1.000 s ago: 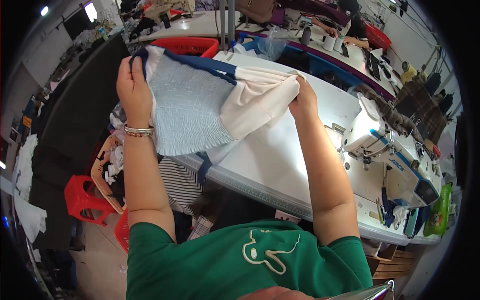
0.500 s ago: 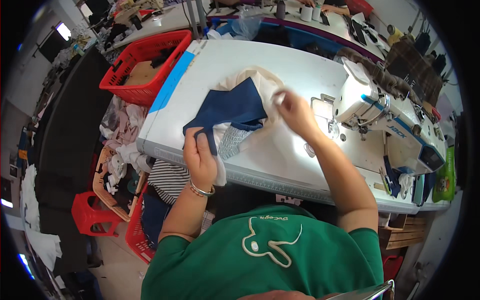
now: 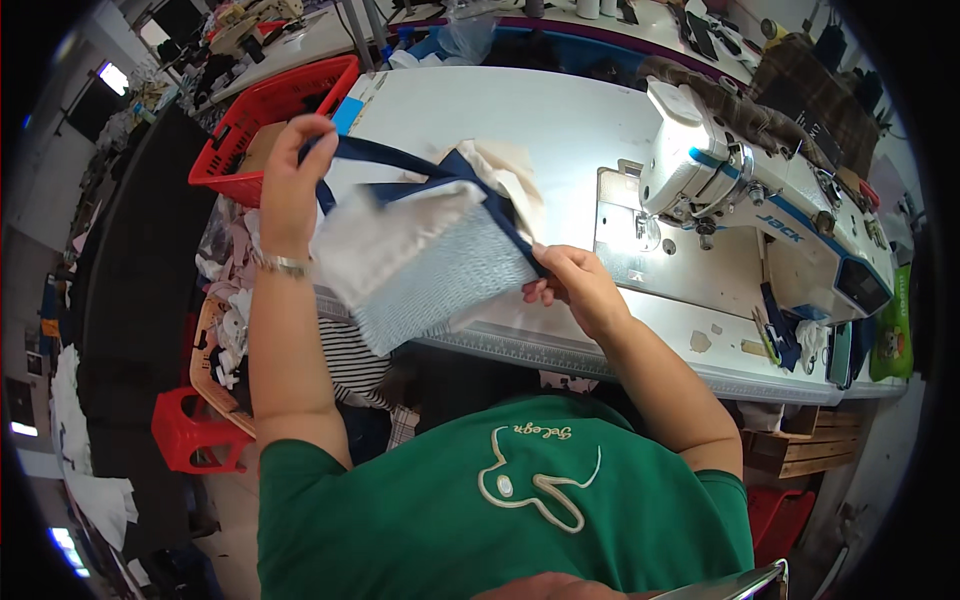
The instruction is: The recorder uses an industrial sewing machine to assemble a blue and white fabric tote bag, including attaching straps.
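Between my two hands hangs a garment piece (image 3: 450,265) of light blue gathered cloth, with white cloth and navy edges, held up over the front of the table. My left hand (image 3: 298,175) is raised at the table's left end, thumb and fingers closed on a navy strip of it. Lower and to the right, my right hand (image 3: 575,285) pinches its navy corner. Cream cloth (image 3: 505,170) lies behind on the white sewing table (image 3: 560,110). Part of the garment is blurred by motion.
A white sewing machine (image 3: 740,180) stands at the table's right. A red basket (image 3: 225,150) sits beyond its left end, a red stool (image 3: 195,430) below left. Scissors (image 3: 768,340) and a phone (image 3: 838,366) lie by the machine. Striped cloth (image 3: 350,365) hangs under the front edge.
My left hand has gone up and away from me, lifting the navy strip. My right hand has come down and nearer and now grips a corner. The garment is spread and raised, showing more light blue cloth.
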Available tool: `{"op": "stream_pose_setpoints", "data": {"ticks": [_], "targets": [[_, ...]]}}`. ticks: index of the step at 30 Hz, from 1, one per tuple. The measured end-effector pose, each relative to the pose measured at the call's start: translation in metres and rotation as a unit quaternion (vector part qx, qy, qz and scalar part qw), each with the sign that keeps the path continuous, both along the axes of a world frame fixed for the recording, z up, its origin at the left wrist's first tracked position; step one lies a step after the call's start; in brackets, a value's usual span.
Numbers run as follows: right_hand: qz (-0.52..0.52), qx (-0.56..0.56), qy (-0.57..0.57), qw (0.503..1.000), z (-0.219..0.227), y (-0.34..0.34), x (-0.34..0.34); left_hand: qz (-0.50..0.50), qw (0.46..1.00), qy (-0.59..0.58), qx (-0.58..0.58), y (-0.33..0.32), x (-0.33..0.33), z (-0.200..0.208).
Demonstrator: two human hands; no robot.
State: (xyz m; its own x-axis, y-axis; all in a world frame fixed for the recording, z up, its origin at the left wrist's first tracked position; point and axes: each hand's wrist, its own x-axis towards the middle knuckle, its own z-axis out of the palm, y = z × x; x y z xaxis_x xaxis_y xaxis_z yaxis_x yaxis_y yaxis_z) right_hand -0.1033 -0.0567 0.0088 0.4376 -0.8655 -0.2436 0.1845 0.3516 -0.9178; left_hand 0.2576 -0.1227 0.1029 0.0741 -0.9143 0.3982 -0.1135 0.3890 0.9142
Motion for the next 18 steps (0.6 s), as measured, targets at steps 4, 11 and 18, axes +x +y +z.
{"op": "stream_pose_setpoints", "data": {"ticks": [4,11,18], "targets": [[-0.053,-0.064,0.074,0.994,0.006,0.011,-0.012,0.123,0.966,-0.188,-0.126,-0.064,0.018,0.009],[-0.038,-0.451,0.204,0.868,0.026,0.011,-0.005,-0.161,0.888,-0.395,-0.171,-0.022,-0.099,-0.01],[0.044,-0.491,0.187,0.85,0.067,0.032,-0.015,-0.353,0.788,-0.503,-0.038,0.002,-0.132,-0.036]]}}
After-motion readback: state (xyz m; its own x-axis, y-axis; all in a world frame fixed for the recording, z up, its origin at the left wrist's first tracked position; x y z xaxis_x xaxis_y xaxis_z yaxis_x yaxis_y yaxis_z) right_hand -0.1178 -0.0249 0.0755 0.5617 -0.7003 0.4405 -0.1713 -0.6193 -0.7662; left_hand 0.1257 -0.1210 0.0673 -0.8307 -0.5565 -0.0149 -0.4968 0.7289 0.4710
